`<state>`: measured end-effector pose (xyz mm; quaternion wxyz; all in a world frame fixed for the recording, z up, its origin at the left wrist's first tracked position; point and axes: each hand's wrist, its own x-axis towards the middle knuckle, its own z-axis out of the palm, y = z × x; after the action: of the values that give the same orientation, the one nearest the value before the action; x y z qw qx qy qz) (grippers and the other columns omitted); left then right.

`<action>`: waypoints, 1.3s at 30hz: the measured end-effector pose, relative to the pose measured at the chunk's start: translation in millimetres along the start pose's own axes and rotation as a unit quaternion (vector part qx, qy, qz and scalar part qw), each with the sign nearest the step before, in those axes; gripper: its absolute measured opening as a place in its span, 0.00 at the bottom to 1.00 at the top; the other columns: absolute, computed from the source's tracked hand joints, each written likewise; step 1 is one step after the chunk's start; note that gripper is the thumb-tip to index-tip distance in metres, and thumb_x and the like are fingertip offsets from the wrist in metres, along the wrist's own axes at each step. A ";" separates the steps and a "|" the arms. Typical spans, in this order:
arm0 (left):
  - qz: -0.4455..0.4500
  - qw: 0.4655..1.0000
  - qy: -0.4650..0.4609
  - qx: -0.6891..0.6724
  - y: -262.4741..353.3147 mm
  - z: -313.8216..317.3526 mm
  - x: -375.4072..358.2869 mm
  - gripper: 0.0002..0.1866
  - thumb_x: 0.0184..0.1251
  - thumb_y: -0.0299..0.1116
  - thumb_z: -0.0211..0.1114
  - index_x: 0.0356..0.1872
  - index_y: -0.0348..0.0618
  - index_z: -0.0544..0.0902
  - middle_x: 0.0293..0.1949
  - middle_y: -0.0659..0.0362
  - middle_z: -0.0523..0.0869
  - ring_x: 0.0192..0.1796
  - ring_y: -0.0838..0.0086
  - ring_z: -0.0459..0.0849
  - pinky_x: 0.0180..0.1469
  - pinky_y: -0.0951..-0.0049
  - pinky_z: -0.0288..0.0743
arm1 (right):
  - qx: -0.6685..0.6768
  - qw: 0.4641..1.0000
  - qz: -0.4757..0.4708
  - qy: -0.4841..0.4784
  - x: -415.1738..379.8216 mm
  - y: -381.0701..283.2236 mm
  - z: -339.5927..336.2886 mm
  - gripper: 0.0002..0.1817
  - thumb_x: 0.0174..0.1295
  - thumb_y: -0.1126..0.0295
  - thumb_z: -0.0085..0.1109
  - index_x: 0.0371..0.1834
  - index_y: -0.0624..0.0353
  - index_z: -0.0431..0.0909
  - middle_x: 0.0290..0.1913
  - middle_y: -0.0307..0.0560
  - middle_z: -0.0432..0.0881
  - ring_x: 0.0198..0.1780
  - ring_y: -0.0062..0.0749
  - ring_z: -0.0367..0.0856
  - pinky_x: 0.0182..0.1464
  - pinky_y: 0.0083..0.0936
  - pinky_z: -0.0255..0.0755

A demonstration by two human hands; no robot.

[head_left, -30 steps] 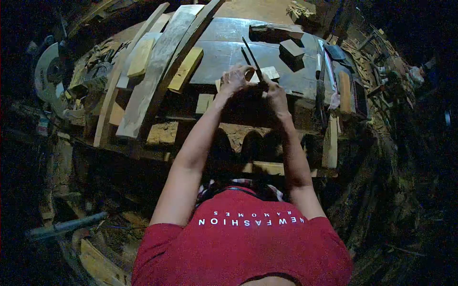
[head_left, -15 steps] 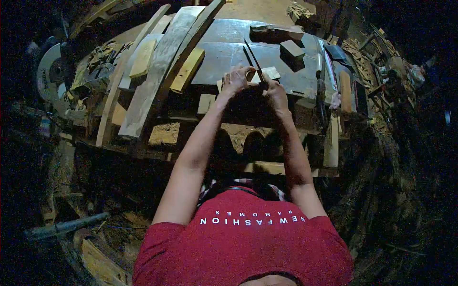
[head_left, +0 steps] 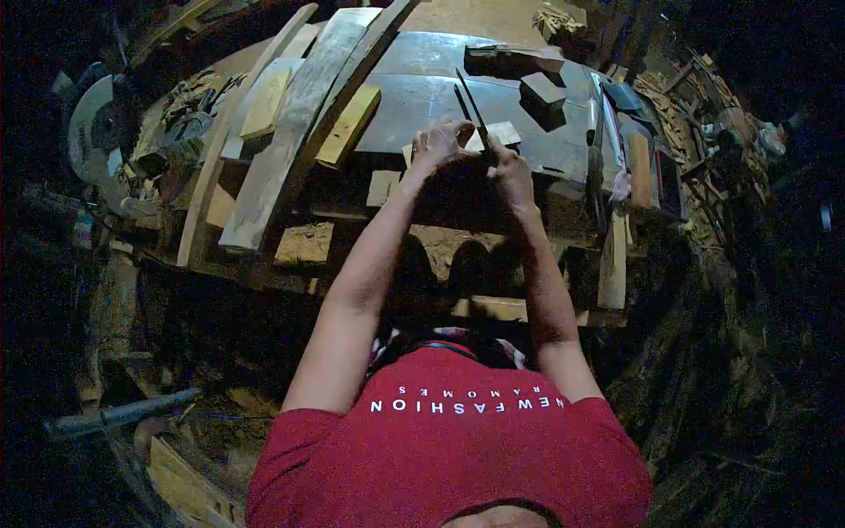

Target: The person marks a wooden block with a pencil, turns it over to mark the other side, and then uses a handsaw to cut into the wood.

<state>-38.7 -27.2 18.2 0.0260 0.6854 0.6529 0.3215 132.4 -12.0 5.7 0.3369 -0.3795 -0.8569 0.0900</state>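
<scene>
Long grey plank [head_left: 295, 123] leaning across the surface [head_left: 414, 101], yellow wood offcut [head_left: 349, 125] beside it, dark wooden blocks [head_left: 541, 90] further back, circular saw [head_left: 92, 132] at left, red shirt [head_left: 449, 440] below

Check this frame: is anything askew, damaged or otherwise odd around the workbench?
The long planks lie slanted across the workbench, their ends overhanging its near edge. Offcuts are strewn about. Both hands, left hand and right hand, meet over a thin dark rod.

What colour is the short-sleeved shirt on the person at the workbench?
Red short-sleeved shirt with white lettering, seen clearly in the head view.
</scene>
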 end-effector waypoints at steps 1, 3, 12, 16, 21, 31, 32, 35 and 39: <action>-0.005 1.000 -0.006 -0.007 -1.4 0.8 0.4 0.28 0.37 0.57 0.69 0.42 0.56 0.79 0.37 0.54 0.79 0.41 0.59 0.77 0.41 0.62 0.73 | 0.015 1.000 0.014 -0.010 -1.3 1.3 0.1 0.36 0.42 0.77 0.57 0.61 0.50 0.61 0.31 0.61 0.74 0.30 0.50 0.73 0.33 0.33 0.69; 0.000 1.000 -0.002 -0.011 -4.2 2.7 0.9 0.28 0.37 0.56 0.69 0.42 0.56 0.79 0.36 0.54 0.79 0.41 0.59 0.77 0.41 0.62 0.73 | 0.029 0.999 0.031 -0.020 -12.1 -4.7 -7.8 0.36 0.42 0.77 0.57 0.61 0.50 0.61 0.30 0.61 0.74 0.29 0.51 0.73 0.32 0.32 0.70; -0.036 0.999 -0.006 0.002 5.0 -2.8 -1.0 0.28 0.33 0.52 0.72 0.42 0.58 0.80 0.38 0.58 0.79 0.41 0.63 0.78 0.42 0.65 0.73 | 0.038 0.995 0.078 -0.042 -23.9 -7.7 -14.0 0.35 0.44 0.77 0.55 0.61 0.45 0.61 0.25 0.58 0.69 0.23 0.41 0.69 0.31 0.27 0.69; -0.035 0.999 -0.014 0.000 -2.7 3.1 2.2 0.28 0.34 0.51 0.72 0.42 0.58 0.80 0.38 0.57 0.79 0.41 0.62 0.78 0.42 0.64 0.74 | 0.004 0.999 0.031 -0.023 3.1 -1.2 -0.2 0.35 0.44 0.76 0.56 0.61 0.48 0.63 0.30 0.60 0.72 0.26 0.40 0.69 0.33 0.28 0.68; -0.025 0.999 -0.002 -0.037 -4.3 7.4 -0.5 0.26 0.36 0.53 0.71 0.42 0.59 0.80 0.35 0.56 0.79 0.40 0.61 0.78 0.39 0.62 0.74 | 0.060 0.998 0.031 -0.015 -45.2 1.0 -15.7 0.35 0.44 0.77 0.53 0.61 0.48 0.62 0.32 0.60 0.75 0.25 0.44 0.72 0.31 0.33 0.70; -0.021 0.999 0.017 -0.024 -4.4 8.9 1.5 0.29 0.34 0.53 0.72 0.42 0.54 0.80 0.37 0.54 0.80 0.43 0.61 0.77 0.44 0.65 0.72 | 0.062 0.997 0.030 -0.037 -1.3 7.7 3.3 0.34 0.46 0.82 0.52 0.61 0.53 0.62 0.39 0.60 0.75 0.28 0.33 0.70 0.36 0.24 0.68; -0.021 0.999 0.019 -0.023 -7.1 10.3 2.2 0.29 0.34 0.53 0.72 0.42 0.54 0.80 0.37 0.54 0.80 0.43 0.61 0.77 0.44 0.65 0.72 | 0.062 0.997 0.028 -0.036 -4.1 4.4 0.1 0.34 0.46 0.82 0.52 0.61 0.53 0.62 0.39 0.60 0.75 0.28 0.33 0.70 0.36 0.24 0.68; -0.028 0.999 0.015 -0.026 -4.8 8.2 0.8 0.28 0.34 0.52 0.72 0.42 0.54 0.80 0.38 0.55 0.80 0.44 0.61 0.78 0.45 0.65 0.72 | 0.027 0.990 0.114 -0.080 -26.8 -8.1 -15.8 0.35 0.45 0.83 0.51 0.62 0.52 0.61 0.33 0.60 0.74 0.25 0.29 0.68 0.33 0.22 0.67; -0.031 0.998 -0.009 -0.058 -8.4 7.5 5.5 0.27 0.35 0.50 0.72 0.42 0.54 0.80 0.37 0.56 0.80 0.43 0.63 0.78 0.45 0.68 0.72 | 0.061 0.985 0.135 -0.087 -44.1 -33.9 -50.3 0.36 0.43 0.80 0.52 0.62 0.49 0.60 0.29 0.61 0.73 0.25 0.40 0.70 0.29 0.30 0.67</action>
<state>-42.8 -18.1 10.7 0.0820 0.6649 0.6538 0.3517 166.3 -72.0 35.1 0.2679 -0.4609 -0.8171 0.2193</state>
